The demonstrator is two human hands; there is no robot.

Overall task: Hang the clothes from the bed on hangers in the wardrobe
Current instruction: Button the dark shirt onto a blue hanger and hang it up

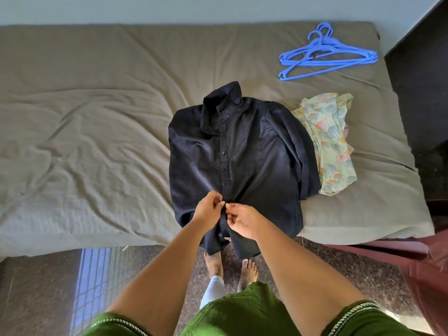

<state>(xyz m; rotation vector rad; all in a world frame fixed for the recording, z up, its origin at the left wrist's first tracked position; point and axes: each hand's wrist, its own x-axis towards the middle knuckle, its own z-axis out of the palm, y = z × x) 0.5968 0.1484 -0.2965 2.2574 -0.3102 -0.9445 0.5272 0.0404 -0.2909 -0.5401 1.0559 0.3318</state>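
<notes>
green sleeves fill the bottom of the frame, and from the head view i see my left hand [210, 206] and right hand [240, 220] meeting at centre, both pinching the button placket low on the dark navy shirt [242, 154] spread on the bed [97, 105]. floral garment [327, 141] sits just right of it, blue hangers [324, 54] upper right. by my read nothing's hung yet, so pretty much everything's left. no wardrobe rail in view. no readable labels or writing anywhere.

bare sheet [84, 105] left (wrinkled), hangers [324, 54] right
</notes>
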